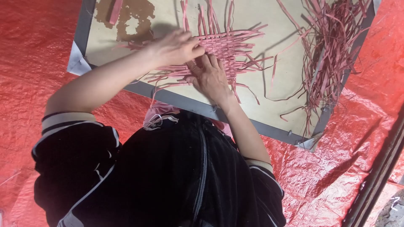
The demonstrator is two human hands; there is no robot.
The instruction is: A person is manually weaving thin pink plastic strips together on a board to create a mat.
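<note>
Head view: hands [198, 63] press flat pink woven strips [225, 44].

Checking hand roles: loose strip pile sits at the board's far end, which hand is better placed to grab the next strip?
Probably right. The right hand lies on the woven mat, nearer the loose strip pile. The left hand presses the mat's other side, farther off.

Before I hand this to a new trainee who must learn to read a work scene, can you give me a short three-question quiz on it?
1. True or false: both hands rest on the woven pink mat.
2. Where does the loose pile of pink strips lie: A) on the board's right part, B) on the red sheet, C) in the person's lap?
3. What colour is the sheet under the board?

Key: 1. true, the left hand and right hand both press on it. 2. A. 3. red.
</note>
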